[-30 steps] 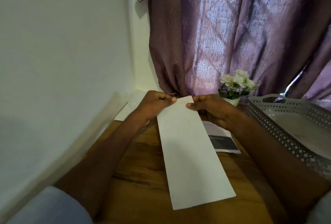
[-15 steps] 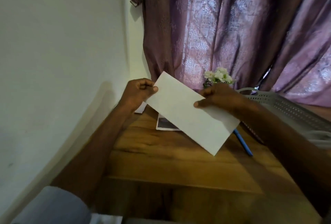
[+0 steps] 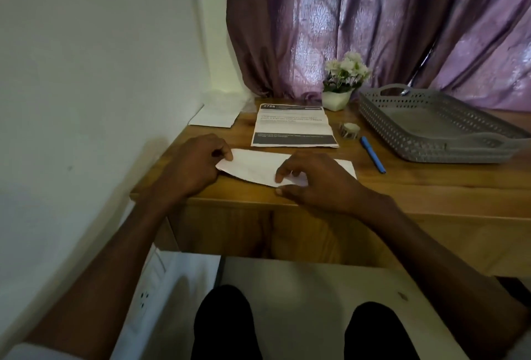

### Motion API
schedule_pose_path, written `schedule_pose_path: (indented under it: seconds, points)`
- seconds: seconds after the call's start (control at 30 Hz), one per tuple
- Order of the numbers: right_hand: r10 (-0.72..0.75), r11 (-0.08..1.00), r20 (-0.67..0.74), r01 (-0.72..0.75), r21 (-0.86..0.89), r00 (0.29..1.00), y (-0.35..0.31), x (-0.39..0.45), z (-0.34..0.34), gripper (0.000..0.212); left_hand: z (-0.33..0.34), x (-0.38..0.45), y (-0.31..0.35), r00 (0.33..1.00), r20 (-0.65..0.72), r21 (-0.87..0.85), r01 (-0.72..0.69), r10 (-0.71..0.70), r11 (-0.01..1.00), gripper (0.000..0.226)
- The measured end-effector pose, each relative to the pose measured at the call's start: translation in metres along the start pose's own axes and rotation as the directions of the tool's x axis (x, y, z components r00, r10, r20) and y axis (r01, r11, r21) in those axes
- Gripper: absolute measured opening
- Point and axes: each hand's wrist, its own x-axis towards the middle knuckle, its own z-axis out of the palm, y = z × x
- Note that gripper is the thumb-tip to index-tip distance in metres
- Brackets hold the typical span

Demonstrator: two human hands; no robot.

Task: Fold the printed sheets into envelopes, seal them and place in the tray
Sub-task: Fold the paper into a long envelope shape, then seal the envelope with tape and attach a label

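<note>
A white envelope (image 3: 255,167) lies across the wooden desk (image 3: 431,190) near its front edge. My left hand (image 3: 195,164) pinches its left end. My right hand (image 3: 313,181) holds its lower edge near the middle, thumb under and fingers on top, covering part of it. Behind the envelope a printed sheet (image 3: 293,126) with creases lies flat, text up. A grey perforated tray (image 3: 431,129) stands at the right of the desk with nothing visible inside.
A blue pen (image 3: 373,154) lies between the printed sheet and the tray. A small tape roll (image 3: 349,129) and a white flower pot (image 3: 339,92) stand behind it. More white envelopes (image 3: 214,115) rest at the back left by the wall. Purple curtains hang behind.
The envelope was held up in the air, turned from upright to slanted, and now lies lengthwise on the desk with both hands on it. The camera has tilted down.
</note>
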Motion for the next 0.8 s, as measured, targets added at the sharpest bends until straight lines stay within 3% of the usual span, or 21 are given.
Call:
schedule_pose_path:
  seconds: [0.13,0.2,0.27,0.33,0.43,0.6,0.8]
  points:
    - [0.032,0.999,-0.098,-0.027,0.044,0.995,0.004,0.000,0.009,0.025,-0.005,-0.007,0.004,0.998,0.041,0.166,-0.056,0.050,0.985,0.021]
    - [0.046,0.999,-0.169,-0.043,0.021,0.985,0.001,0.010,0.010,0.028,-0.007,-0.008,0.013,0.997,-0.012,0.136,-0.077,0.079,0.988,0.027]
    - [0.069,0.997,-0.181,-0.073,-0.015,0.981,-0.005,0.025,0.011,0.036,-0.004,-0.007,0.031,0.997,0.036,0.079,-0.068,0.065,0.995,0.037]
    - [0.107,0.992,-0.120,-0.114,-0.054,0.987,-0.010,0.038,0.018,0.044,0.007,0.000,0.041,0.982,0.181,0.025,-0.059,0.053,0.998,0.049]
    - [0.198,0.976,0.018,-0.195,-0.093,0.980,-0.012,0.048,0.032,0.053,0.027,0.004,0.037,0.933,0.360,0.139,-0.029,-0.024,0.990,0.063]
    - [0.259,0.952,0.152,-0.226,-0.205,0.954,0.002,0.032,0.034,0.063,0.034,0.006,0.030,0.911,0.399,0.251,-0.001,-0.103,0.968,0.065]
    - [0.313,0.932,0.173,-0.268,-0.244,0.934,0.028,-0.003,0.007,0.064,0.031,0.002,0.030,0.905,0.411,0.263,-0.002,-0.110,0.965,0.065]
